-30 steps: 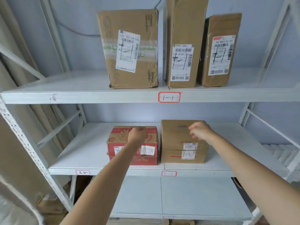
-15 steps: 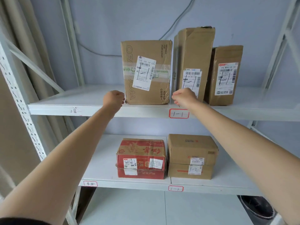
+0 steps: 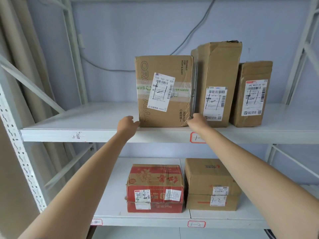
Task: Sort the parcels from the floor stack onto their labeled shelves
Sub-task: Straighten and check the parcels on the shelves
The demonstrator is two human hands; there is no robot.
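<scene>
The upper shelf [image 3: 86, 118] carried three upright boxes at its near edge. The leftmost box [image 3: 164, 91] stood tall, long axis vertical, squarely between the two hands. The left hand [image 3: 127, 124] touched its lower left corner, the right hand [image 3: 198, 120] its lower right, equally near. Whether either hand's fingers were curled onto the cardboard I could not tell

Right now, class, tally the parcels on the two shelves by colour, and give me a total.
Brown cardboard parcels: 4 (ORGAMAMA box, tall dented box, smaller upright box on the upper shelf; two-tier box on the lower shelf)
Red printed parcels: 1 (red box)
Total: 5
</scene>
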